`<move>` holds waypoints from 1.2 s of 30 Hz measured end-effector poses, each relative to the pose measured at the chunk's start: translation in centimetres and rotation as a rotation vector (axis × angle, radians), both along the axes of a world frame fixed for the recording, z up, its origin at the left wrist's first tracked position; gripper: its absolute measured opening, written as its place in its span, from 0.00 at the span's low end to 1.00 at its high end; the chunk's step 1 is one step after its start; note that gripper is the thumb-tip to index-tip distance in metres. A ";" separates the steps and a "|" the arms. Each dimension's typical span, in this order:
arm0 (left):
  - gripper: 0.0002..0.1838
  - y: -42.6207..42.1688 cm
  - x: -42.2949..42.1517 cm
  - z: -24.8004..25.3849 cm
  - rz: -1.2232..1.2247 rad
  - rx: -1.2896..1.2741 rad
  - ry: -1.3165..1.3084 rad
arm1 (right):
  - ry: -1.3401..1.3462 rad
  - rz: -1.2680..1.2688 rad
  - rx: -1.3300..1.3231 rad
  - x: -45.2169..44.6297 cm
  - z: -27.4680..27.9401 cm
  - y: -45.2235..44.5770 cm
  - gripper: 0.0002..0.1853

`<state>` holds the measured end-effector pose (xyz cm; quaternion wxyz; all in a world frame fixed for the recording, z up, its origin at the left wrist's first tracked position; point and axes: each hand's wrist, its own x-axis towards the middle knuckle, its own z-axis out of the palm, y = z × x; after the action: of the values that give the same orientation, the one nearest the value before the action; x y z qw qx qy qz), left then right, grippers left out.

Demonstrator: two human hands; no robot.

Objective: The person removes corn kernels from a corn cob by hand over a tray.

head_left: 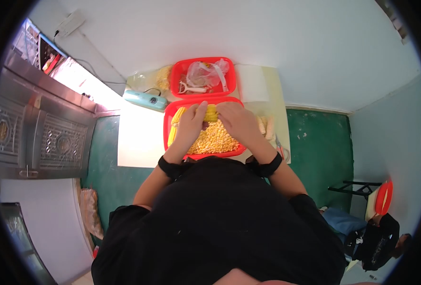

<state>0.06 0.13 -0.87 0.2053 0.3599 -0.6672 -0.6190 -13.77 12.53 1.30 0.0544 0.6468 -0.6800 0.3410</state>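
Note:
A yellow corn cob (211,113) lies crosswise between my hands, over a red basin (167,128). My left hand (190,124) grips its left end, fingers wrapped round it. The fingers of my right hand (236,121) close on its right end. Loose yellow kernels (215,138) fill much of the basin below. More whole cobs (174,124) rest along the basin's left side, beside my left hand. Pale stripped cobs (269,128) lie on the table to the right of my right hand.
Behind stands a second red basin (174,80) with a plastic bag and a peeler. A teal device (146,100) with a cord sits at left. Scissors (285,153) lie near the table's right edge. Another person (379,242) is at the lower right.

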 end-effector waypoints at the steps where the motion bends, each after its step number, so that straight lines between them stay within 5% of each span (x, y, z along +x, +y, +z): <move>1: 0.23 0.2 0.1 0.1 -0.011 -0.001 -0.003 | -0.012 0.000 -0.041 -0.2 -0.4 -0.1 0.09; 14: 0.25 0.5 0.2 1.0 -0.008 0.043 0.054 | -0.300 0.037 -0.068 0.1 -0.8 -0.3 0.09; 26: 0.26 0.4 0.2 1.1 -0.012 0.052 0.091 | -0.301 0.003 -0.088 0.7 -0.6 -0.5 0.07; 32: 0.24 1.0 0.7 1.8 -0.085 -0.045 -0.051 | -0.675 -0.095 -0.046 -0.5 -1.8 -0.7 0.09; 36: 0.27 -1.3 1.2 0.9 0.012 0.100 0.040 | -0.594 -0.074 -0.066 -1.1 -1.8 0.4 0.11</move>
<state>1.29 -1.18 0.05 0.2042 0.3614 -0.6289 -0.6574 -14.90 12.94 -0.53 -0.1134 0.4916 -0.6778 0.5349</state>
